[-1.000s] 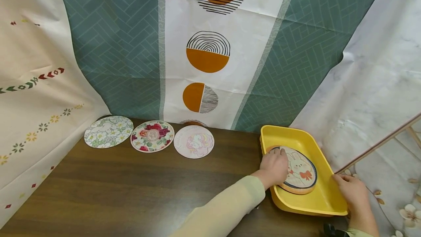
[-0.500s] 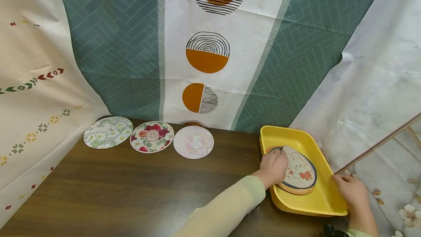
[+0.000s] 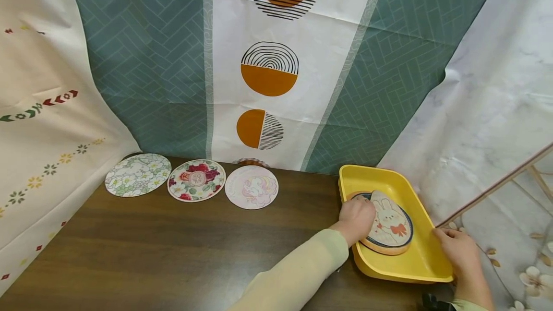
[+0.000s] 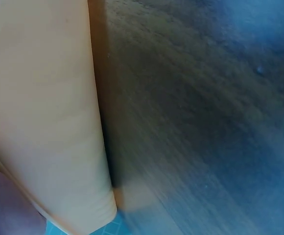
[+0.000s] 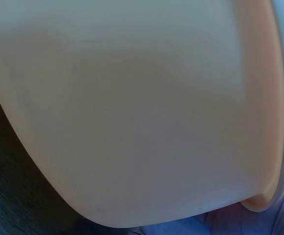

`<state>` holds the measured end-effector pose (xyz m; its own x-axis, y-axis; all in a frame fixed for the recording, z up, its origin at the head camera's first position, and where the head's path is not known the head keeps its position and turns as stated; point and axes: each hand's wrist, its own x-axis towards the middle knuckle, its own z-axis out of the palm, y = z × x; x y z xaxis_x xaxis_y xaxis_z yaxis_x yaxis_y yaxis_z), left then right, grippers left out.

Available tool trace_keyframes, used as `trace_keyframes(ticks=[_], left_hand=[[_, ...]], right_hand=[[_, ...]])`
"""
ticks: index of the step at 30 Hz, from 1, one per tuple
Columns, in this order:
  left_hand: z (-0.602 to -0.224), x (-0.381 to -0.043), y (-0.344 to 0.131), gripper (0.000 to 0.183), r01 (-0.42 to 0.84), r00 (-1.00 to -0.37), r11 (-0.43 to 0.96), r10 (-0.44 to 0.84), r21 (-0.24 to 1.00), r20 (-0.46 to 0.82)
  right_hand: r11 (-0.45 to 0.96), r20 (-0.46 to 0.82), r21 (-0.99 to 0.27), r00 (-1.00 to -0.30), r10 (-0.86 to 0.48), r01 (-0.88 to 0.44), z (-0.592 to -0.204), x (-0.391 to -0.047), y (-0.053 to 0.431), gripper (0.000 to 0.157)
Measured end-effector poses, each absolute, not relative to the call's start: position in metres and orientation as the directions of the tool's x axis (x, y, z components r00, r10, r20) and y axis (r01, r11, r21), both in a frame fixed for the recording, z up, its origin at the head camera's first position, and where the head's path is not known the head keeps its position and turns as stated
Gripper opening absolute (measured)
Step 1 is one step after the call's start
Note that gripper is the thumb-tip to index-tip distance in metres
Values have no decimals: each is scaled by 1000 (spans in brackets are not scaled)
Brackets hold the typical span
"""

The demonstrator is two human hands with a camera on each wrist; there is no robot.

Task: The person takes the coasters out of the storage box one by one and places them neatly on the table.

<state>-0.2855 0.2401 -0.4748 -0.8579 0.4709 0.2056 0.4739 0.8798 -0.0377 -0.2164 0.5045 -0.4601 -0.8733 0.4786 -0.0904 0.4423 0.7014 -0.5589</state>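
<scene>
Inside the yellow tray [image 3: 432,256], at the right of the head view, lies a stack of round coasters. A coaster with a white rabbit and red bow [image 3: 392,227] is uppermost, over a dark-blue-rimmed coaster [image 3: 406,244]. My left hand [image 3: 357,217] reaches over the tray's left side and pinches the rabbit coaster at its left edge, which looks slightly raised; the fingertips are partly hidden. At the tray's right rim, my right hand [image 3: 459,249] grips the edge. Both wrist views show mostly pale wall surfaces, without a clear sight of the fingers.
Along the back of the brown table [image 3: 181,248] lie a green floral coaster [image 3: 138,175], a red rose coaster [image 3: 196,180] and a pink unicorn coaster [image 3: 252,187], side by side. Patterned cloths hang behind and at both sides. A thin wooden frame [image 3: 497,185] leans at the right.
The rabbit coaster has shifted slightly under my left fingers, and more of the blue rim shows at its upper left. My right hand stays on the tray. The whole view has drifted slightly.
</scene>
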Motion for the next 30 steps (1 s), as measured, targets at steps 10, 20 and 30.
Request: trace_keyframes(ticks=[10,20,30], left_hand=[[-478,-286,239,20,483,-855,872,489,-80,170],[-475,-286,235,14,512,-838,858,507,-33,202],[-474,-284,232,14,565,-804,825,541,32,246]], right_hand=[[705,-89,-557,-876,474,438,-461,-218,501,63],[717,-73,-552,-881,467,426,-460,-219,504,63],[710,-78,-550,-874,480,439,-461,-218,505,64]])
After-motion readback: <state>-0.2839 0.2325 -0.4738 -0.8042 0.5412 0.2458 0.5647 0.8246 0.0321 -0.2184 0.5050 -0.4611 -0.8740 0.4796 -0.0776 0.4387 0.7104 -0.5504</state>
